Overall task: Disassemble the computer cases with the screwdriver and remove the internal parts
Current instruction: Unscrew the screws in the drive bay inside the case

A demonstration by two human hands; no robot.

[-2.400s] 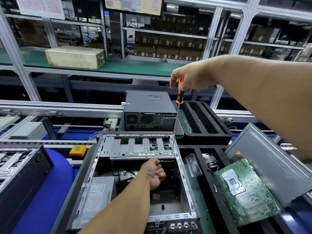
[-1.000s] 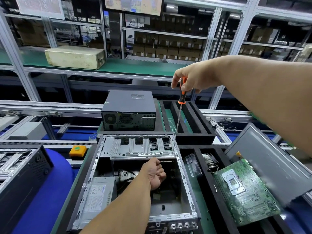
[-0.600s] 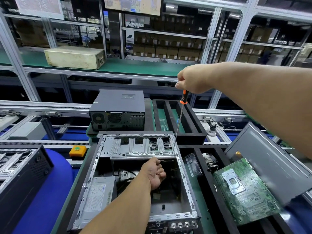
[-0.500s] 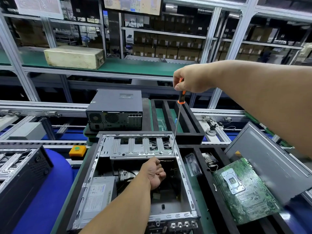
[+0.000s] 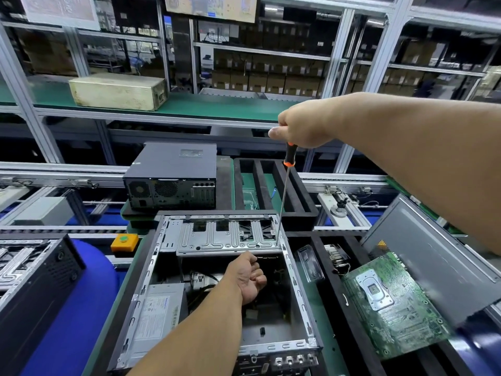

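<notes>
The open computer case [image 5: 214, 291] lies at the 6 o'clock part of the view, side panel off, its bare metal frame showing a ribbed silver drive cage [image 5: 227, 234] across the far end and a grey power supply [image 5: 156, 318] in the near-left corner. A long screwdriver [image 5: 283, 196] with an orange-and-black handle stands nearly upright, its thin shaft running down to the cage's right corner, where the tip meets the metal.

The right hand [image 5: 303, 126], at about 1 o'clock, is raised high with the arm stretched forward, fingers wrapped tightly round the handle top. The left hand [image 5: 248, 275] reaches into the case just below the cage edge, fingers curled; what they hold, if anything, cannot be told.

A closed black computer tower [image 5: 173, 177] stands at 12 o'clock behind the case. A green motherboard [image 5: 390, 302] lies at 4 o'clock.
</notes>
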